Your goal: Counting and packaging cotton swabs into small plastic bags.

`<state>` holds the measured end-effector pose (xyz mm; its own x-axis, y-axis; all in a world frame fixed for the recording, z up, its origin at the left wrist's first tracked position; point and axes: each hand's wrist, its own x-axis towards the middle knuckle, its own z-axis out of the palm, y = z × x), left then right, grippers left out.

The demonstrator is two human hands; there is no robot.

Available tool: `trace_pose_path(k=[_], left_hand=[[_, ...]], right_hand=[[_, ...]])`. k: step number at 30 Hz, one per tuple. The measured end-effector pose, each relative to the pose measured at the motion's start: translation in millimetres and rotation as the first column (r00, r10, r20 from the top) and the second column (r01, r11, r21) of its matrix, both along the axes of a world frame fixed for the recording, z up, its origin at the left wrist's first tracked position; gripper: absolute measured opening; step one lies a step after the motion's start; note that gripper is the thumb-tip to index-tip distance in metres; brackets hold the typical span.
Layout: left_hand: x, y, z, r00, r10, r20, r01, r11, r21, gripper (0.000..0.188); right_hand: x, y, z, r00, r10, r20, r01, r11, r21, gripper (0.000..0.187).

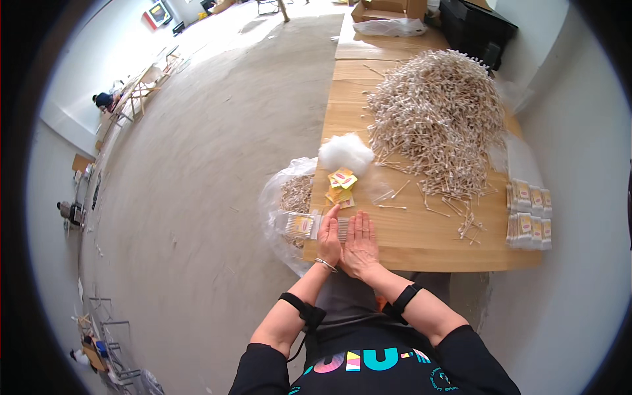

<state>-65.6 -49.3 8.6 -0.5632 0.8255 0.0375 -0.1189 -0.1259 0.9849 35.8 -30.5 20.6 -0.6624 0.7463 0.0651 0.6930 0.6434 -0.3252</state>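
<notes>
A small bunch of cotton swabs (pixel 343 228) sits between the person's two hands, near the front edge of the wooden table (pixel 434 253). The left hand (pixel 328 241) is on one side of the bunch, with its fingers out straight and not curled around anything. The right hand (pixel 361 247) is on the other side, its fingers straight and close together, its back facing up. The two hands are side by side, and their lower parts are very close. I cannot tell how hard they press on the swabs.

Just left of the left hand is a clear packet (pixel 299 225) with swabs and a yellow card inside. Past the fingertips is a messy little stack of yellow cards (pixel 342 178). Behind the cards is a fluffy white clump of cotton (pixel 345 153). A few loose swabs (pixel 393 207) lie to the right of the cards.

Farther back is a great big heap of swabs (pixel 438 112). Filled packets (pixel 528 224) stand in rows at the table's right side. On the left, beside the table, a big clear plastic bag (pixel 272 197) holds many more swabs. At the far end are an open cardboard box (pixel 377 13) and a black bin (pixel 475 27).
</notes>
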Motion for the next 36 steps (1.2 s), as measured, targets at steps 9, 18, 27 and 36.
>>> trace_pose_path(k=[9,18,27,36], left_hand=[[-66,-23,33,0.645,-0.002,-0.764,-0.091,0.993,-0.080,0.042],[-146,-30,-23,0.872,-0.144,-0.467,-0.060,0.916,-0.396,0.050],[-133,-24,-32,0.925,-0.223,0.308,0.272,0.954,-0.129,0.041],[-130,-30,-35,0.911,-0.174,0.374,0.217,0.973,-0.076,0.041]], right_hand=[[-15,-9,10,1.000,0.003,0.022,0.000,0.995,-0.100,0.089],[-21,-13,12,0.999,-0.011,0.034,0.013,0.998,-0.054,0.090],[-44,-19,9,0.999,-0.015,0.034,0.015,1.000,0.008,0.091],[-69,-28,10,0.999,-0.013,0.033,0.014,1.000,-0.023,0.092]])
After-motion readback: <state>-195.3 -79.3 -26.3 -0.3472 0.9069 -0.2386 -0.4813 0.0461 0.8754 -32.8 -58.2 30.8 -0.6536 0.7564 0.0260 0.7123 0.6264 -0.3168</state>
